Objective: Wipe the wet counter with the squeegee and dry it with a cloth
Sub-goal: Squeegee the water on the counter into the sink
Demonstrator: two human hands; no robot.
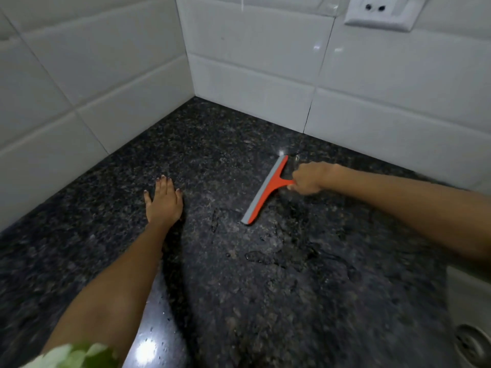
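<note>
White tiled walls (252,75) meet in a corner behind the dark speckled granite counter (212,155), with a wall socket (382,11) high at the right. We note water beads and smears on the stone in front of the blade, thickest toward the near right. Our right hand (308,179) is curled tight round the handle of the orange squeegee (265,189), its grey blade edge set down on the counter and running diagonally from near the back wall toward us. Our left hand (164,200) lies flat, fingers straight, palm pressed on the stone well left of the blade (bracing, we judge). We take this as the squeegee pass, early on, since much water is left. Next calls for an even drag toward the sink rim (467,314) at the near right, blade kept flush. No cloth in view.
</note>
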